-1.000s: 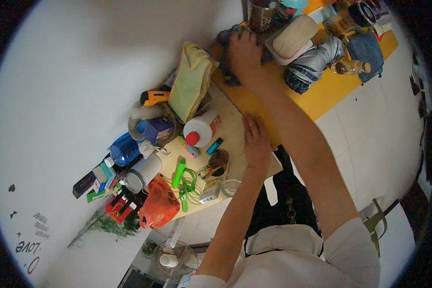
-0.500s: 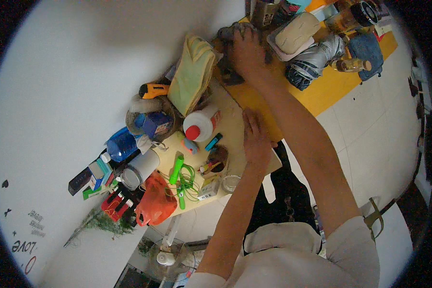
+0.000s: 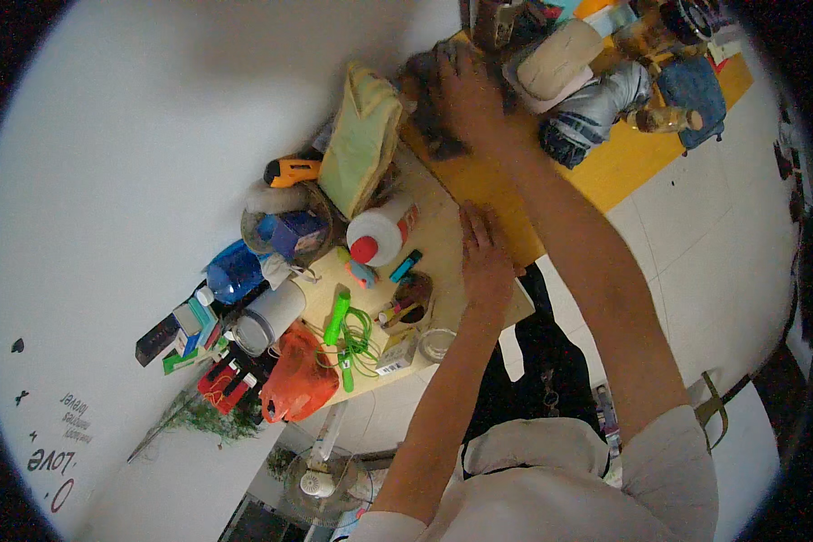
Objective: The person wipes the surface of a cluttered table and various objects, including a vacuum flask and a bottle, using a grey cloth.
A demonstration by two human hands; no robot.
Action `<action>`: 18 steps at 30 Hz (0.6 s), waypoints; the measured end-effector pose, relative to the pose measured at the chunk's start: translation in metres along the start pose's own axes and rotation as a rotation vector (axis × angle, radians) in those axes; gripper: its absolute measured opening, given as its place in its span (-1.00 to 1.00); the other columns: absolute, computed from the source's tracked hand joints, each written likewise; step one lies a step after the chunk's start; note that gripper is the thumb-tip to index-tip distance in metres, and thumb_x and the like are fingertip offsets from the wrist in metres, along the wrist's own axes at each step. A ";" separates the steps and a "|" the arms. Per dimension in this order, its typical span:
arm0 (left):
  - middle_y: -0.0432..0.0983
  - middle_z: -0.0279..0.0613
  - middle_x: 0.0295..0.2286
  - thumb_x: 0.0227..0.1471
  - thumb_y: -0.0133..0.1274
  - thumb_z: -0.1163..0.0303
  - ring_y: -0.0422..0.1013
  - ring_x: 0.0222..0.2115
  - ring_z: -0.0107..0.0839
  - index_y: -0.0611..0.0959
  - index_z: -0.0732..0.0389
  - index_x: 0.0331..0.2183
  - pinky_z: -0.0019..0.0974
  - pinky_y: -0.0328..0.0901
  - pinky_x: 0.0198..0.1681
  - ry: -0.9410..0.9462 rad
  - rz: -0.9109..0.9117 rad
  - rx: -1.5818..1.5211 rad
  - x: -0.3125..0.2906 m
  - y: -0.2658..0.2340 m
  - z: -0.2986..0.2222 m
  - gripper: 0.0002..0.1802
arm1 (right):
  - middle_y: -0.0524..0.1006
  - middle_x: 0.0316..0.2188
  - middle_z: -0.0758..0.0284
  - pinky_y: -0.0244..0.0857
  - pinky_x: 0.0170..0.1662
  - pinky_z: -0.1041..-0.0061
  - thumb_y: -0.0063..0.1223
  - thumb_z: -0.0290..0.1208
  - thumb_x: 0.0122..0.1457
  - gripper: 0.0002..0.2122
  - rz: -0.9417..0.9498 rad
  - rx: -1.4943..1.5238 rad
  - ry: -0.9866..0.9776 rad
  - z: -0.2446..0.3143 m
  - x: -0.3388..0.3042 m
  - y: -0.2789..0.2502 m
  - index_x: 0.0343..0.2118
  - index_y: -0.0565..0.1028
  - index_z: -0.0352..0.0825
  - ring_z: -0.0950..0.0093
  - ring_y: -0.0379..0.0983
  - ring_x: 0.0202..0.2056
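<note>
My right hand (image 3: 471,98) reaches to the far part of the yellow tabletop (image 3: 479,185), with its fingers bent over a dark grey cloth (image 3: 429,99) pressed against the surface. Motion blurs this hand and the cloth. My left hand (image 3: 486,262) holds nothing and rests with fingers apart where the yellow top meets the pale wooden one (image 3: 443,230). Left of it lies a small blue marker (image 3: 406,266). A white bottle with a red cap (image 3: 375,237) is near that marker.
A folded yellow-green cloth bundle (image 3: 361,140) leans by the wall. At the far right are a soap-like beige block (image 3: 560,60), a silver-black wrapped bundle (image 3: 596,113) and a small bottle (image 3: 667,120). A green jump rope (image 3: 357,339) and a red plastic bag (image 3: 300,375) lie nearer left.
My right hand and the dark cloth have shifted slightly right and nearer to me. My left hand stays on the table. The whole view has shifted a little.
</note>
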State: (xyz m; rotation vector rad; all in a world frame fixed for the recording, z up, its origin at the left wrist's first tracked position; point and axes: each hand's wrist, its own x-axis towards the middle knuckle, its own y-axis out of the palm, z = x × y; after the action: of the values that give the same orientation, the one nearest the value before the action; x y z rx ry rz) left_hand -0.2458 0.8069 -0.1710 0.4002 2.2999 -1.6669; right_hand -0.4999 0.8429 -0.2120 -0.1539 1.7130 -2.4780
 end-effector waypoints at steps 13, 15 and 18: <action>-0.16 0.29 0.38 -0.40 0.54 0.07 -0.14 0.41 0.13 0.05 0.33 0.38 -0.10 0.04 0.41 0.046 -0.098 0.109 0.002 0.021 0.009 0.46 | 0.44 0.17 0.18 0.30 0.17 0.09 0.17 -0.41 0.06 -0.56 -0.009 -0.137 -0.116 0.037 -0.004 0.011 0.07 0.56 -0.12 0.16 0.35 0.17; -0.18 0.30 0.38 -0.39 0.54 0.07 -0.15 0.41 0.14 0.05 0.34 0.38 -0.09 0.03 0.41 0.069 -0.022 0.107 0.003 0.018 -0.006 0.45 | 0.44 0.17 0.20 0.31 0.16 0.07 0.12 -0.39 0.10 -0.61 0.042 0.059 -0.084 0.012 -0.006 0.050 0.05 0.59 -0.08 0.17 0.36 0.16; -0.19 0.31 0.38 -0.38 0.54 0.05 -0.16 0.41 0.15 0.05 0.35 0.38 -0.09 0.03 0.41 -0.009 0.024 0.201 0.003 0.020 0.008 0.44 | 0.45 0.16 0.22 0.29 0.17 0.06 0.08 -0.35 0.14 -0.65 0.213 0.072 -0.370 0.026 -0.037 0.026 0.01 0.61 -0.06 0.18 0.36 0.16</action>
State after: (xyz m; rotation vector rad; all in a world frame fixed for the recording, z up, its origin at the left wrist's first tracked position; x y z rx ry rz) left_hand -0.2402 0.8053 -0.1921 0.4590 2.1195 -1.8907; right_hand -0.4582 0.8152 -0.2278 -0.3757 1.4085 -2.1881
